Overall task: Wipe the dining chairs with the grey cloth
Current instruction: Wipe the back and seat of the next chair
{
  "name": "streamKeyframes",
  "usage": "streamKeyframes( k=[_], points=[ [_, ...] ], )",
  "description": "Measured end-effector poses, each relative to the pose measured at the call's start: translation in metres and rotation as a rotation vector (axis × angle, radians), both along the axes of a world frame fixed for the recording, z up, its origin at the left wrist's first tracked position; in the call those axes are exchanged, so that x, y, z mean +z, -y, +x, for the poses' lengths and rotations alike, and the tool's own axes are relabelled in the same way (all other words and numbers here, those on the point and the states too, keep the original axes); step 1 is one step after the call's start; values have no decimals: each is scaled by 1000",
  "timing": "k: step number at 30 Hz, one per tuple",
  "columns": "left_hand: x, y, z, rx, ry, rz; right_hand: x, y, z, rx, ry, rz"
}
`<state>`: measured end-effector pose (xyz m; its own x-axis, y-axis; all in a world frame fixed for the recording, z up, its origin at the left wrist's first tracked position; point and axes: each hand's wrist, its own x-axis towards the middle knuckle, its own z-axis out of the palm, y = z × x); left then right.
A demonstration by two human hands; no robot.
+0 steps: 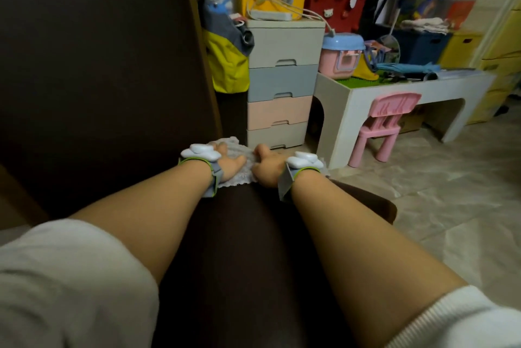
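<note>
My fingers (pixel 218 147) on both hands press the cloth (pixel 239 161) onto the far edge of the dark chair (pixel 253 235).

My left hand (pixel 229 164) lies fairly flat on the cloth with the thumb out; my right hand (pixel 266 168) bunches it, fingers curled into the fabric. To wipe well I should, I judge, keep the cloth spread and draw it toward me in overlapping strokes, pressing evenly. Just beyond the chair stands a set of drawers (pixel 282 88), close enough to knock my knuckles; a pink child's chair (pixel 383 127) and low white bench (pixel 394 93) sit to the right, well apart.
</note>
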<state>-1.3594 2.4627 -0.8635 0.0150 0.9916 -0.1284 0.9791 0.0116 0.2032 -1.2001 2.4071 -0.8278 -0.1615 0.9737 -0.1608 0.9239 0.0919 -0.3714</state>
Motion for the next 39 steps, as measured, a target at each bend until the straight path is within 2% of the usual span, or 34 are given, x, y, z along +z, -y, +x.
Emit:
streamKeyframes(
  k=[3, 6, 8, 13, 18, 22, 26, 30, 34, 39],
  points=[
    [-17, -12, -11, 1, 53, 5, -7, 5, -4, 76, 188, 40],
    [9, 40, -19, 19, -3, 13, -1, 21, -13, 207, 383, 57],
    [14, 59, -32, 15, -20, 13, -2, 33, -25, 204, 417, 64],
    [16, 110, -68, 32, -4, 33, -13, 56, -60, 212, 341, 55],
    [14, 172, -111, 34, 53, 70, -6, 83, -101, 385, 278, 55],
    [3, 205, -136, 64, 136, 161, 7, 97, -132, 473, 262, 178],
    [-4, 224, -152, 71, 204, 235, 15, 96, -161, 565, 144, 229],
    [-3, 224, -158, 30, 192, 258, -12, 102, -171, 578, 148, 330],
    [1, 225, -157, 31, 125, 215, -21, 113, -168, 517, 237, 285],
    [22, 237, -166, -48, 138, 73, -20, 150, -147, 562, 351, 251]
  ],
)
